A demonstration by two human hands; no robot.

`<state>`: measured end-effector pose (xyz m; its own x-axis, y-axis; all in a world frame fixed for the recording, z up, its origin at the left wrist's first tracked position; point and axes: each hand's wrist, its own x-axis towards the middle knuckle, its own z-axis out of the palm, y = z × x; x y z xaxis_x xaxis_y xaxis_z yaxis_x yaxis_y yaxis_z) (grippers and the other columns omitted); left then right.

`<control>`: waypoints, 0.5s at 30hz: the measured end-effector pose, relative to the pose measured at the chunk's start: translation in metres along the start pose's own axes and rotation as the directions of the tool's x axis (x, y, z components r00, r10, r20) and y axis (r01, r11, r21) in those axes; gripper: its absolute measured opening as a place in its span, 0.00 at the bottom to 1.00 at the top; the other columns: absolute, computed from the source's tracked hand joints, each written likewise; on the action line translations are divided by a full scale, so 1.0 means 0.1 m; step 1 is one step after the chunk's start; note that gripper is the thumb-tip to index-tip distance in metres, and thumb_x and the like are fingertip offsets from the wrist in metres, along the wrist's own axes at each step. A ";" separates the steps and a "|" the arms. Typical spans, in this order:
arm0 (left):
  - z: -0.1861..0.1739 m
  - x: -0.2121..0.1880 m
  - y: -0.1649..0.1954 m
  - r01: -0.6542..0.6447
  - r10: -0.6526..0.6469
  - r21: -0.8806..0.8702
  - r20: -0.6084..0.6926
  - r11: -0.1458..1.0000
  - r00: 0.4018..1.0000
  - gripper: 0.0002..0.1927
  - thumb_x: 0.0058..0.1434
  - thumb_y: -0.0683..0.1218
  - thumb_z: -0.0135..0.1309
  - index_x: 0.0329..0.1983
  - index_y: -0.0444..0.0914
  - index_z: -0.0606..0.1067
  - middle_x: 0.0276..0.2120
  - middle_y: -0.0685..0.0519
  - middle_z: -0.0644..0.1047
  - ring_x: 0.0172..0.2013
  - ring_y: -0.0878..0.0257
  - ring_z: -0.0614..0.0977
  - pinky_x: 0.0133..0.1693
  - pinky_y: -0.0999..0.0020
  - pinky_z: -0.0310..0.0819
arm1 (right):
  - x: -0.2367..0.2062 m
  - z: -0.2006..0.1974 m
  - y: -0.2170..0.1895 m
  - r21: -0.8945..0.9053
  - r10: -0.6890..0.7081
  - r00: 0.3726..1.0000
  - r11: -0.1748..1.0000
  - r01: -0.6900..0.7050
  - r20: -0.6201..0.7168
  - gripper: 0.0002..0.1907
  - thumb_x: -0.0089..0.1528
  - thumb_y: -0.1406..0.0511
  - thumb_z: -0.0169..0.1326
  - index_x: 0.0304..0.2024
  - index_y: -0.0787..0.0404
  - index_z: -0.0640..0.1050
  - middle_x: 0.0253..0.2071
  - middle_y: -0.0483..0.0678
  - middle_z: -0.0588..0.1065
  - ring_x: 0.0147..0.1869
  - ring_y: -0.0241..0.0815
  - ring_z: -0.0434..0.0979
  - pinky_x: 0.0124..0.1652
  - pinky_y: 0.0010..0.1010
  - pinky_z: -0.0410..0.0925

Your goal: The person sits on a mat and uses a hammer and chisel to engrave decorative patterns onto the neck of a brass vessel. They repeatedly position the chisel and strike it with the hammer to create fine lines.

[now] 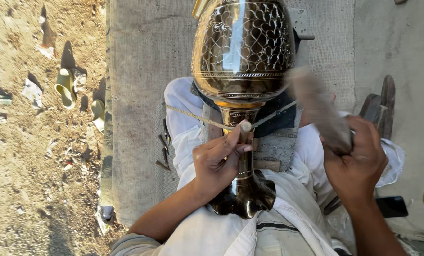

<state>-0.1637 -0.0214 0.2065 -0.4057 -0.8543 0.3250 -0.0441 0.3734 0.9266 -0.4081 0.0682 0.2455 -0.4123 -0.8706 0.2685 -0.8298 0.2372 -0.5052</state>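
Nearest the camera, the person sits on a mat with a large engraved brass vase [243,61] lying across the lap, its flared foot toward the body and its round patterned belly pointing away. The left hand [216,161] rests on the narrow stem of the vase, its fingers [231,144] closed around a short punch [245,130] whose tip is set against the metal. The right hand [356,161] is wrapped tight about the handle of a hammer [318,106], raised and blurred with motion just beside the vase. To do this chasing work well, I judge the punch should stand firm and square on the line being cut, with light, even blows, and the vase should be kept from rolling on the lap. A thin cord [193,115] runs across the stem and seems to help hold it; it lies close to the punch and could get in the way of a blow. To the left on the woven mat [136,71], several dark metal tools [163,151] lie together. A dark phone [392,206] lies to the right near the knee, and farther out a pair of pale sandals [67,87] sits on the littered dirt ground [27,166].
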 end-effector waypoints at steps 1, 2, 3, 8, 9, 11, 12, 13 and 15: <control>0.02 0.00 0.00 -0.021 0.021 0.025 -0.020 0.999 1.000 0.27 0.63 0.27 0.56 0.65 0.36 0.73 0.46 0.46 0.84 0.44 0.63 0.88 0.50 0.72 0.84 | 0.09 -0.02 -0.02 -0.021 -0.046 0.999 0.999 0.046 -0.002 0.19 0.62 0.72 0.66 0.53 0.63 0.75 0.51 0.54 0.77 0.49 0.49 0.80 0.47 0.38 0.72; 0.03 0.00 0.00 -0.041 0.043 0.051 -0.039 0.998 0.998 0.27 0.62 0.27 0.58 0.65 0.36 0.73 0.46 0.45 0.84 0.45 0.62 0.88 0.50 0.72 0.84 | 0.16 -0.05 -0.05 -0.041 -0.090 0.996 0.995 0.090 -0.001 0.17 0.64 0.72 0.65 0.53 0.63 0.75 0.51 0.52 0.78 0.50 0.50 0.80 0.47 0.36 0.72; 0.04 -0.01 0.00 -0.060 0.064 0.076 -0.056 0.995 0.996 0.28 0.62 0.28 0.60 0.64 0.37 0.73 0.46 0.45 0.84 0.45 0.62 0.88 0.50 0.72 0.84 | 0.26 -0.09 -0.07 -0.084 -0.151 0.988 0.985 0.152 0.020 0.18 0.61 0.74 0.64 0.53 0.62 0.75 0.50 0.52 0.78 0.48 0.50 0.81 0.46 0.38 0.72; 0.08 -0.04 0.00 -0.024 0.031 0.075 -0.083 0.997 0.996 0.29 0.60 0.27 0.60 0.65 0.35 0.72 0.46 0.43 0.84 0.43 0.62 0.88 0.48 0.73 0.83 | 0.66 -0.42 -0.08 0.008 -0.199 0.952 0.979 0.203 0.232 0.22 0.53 0.74 0.61 0.51 0.63 0.77 0.36 0.52 0.79 0.33 0.46 0.80 0.34 0.39 0.70; 0.09 -0.03 0.00 -0.043 0.051 0.084 -0.090 0.996 0.995 0.29 0.60 0.27 0.61 0.65 0.35 0.72 0.47 0.43 0.83 0.43 0.62 0.88 0.48 0.73 0.83 | 0.71 -0.47 -0.08 0.127 -0.130 0.947 0.987 0.096 0.295 0.21 0.56 0.72 0.62 0.53 0.62 0.76 0.33 0.51 0.78 0.31 0.44 0.80 0.34 0.36 0.71; 0.08 -0.01 0.03 -0.084 0.095 0.135 -0.081 0.987 0.992 0.28 0.61 0.28 0.60 0.64 0.35 0.72 0.46 0.43 0.83 0.42 0.62 0.88 0.47 0.73 0.84 | 0.80 -0.54 -0.05 0.058 -0.130 0.888 0.991 0.117 0.441 0.21 0.52 0.74 0.59 0.50 0.58 0.79 0.27 0.49 0.78 0.28 0.42 0.78 0.33 0.35 0.72; 0.08 0.01 0.04 -0.105 0.118 0.159 -0.076 0.982 0.990 0.28 0.61 0.28 0.60 0.64 0.36 0.73 0.46 0.43 0.83 0.41 0.62 0.88 0.46 0.73 0.84 | 0.83 -0.56 -0.03 0.024 -0.124 0.851 0.991 0.131 0.510 0.22 0.51 0.74 0.58 0.48 0.56 0.81 0.24 0.48 0.78 0.27 0.41 0.77 0.33 0.35 0.73; 0.07 0.03 0.07 -0.090 0.100 0.194 -0.042 0.977 0.994 0.28 0.61 0.29 0.61 0.64 0.36 0.73 0.45 0.46 0.84 0.40 0.62 0.88 0.45 0.73 0.84 | 0.84 -0.57 -0.01 -0.007 -0.077 0.832 0.995 0.097 0.549 0.21 0.54 0.73 0.58 0.51 0.54 0.81 0.25 0.47 0.78 0.26 0.40 0.77 0.32 0.33 0.72; 0.04 0.09 0.13 -0.060 0.057 0.266 0.020 0.962 0.998 0.29 0.60 0.31 0.63 0.64 0.38 0.74 0.42 0.50 0.84 0.38 0.63 0.88 0.43 0.72 0.82 | 0.83 -0.56 0.05 -0.058 -0.040 0.814 0.994 0.090 0.579 0.21 0.58 0.70 0.58 0.54 0.53 0.81 0.26 0.45 0.78 0.25 0.38 0.78 0.31 0.32 0.72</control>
<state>-0.1713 -0.0225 0.2206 -0.4255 -0.8243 0.3735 -0.2606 0.5068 0.8217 -0.4679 0.0212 0.3111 -0.0842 -0.9681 -0.2362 -0.8839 0.1820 -0.4308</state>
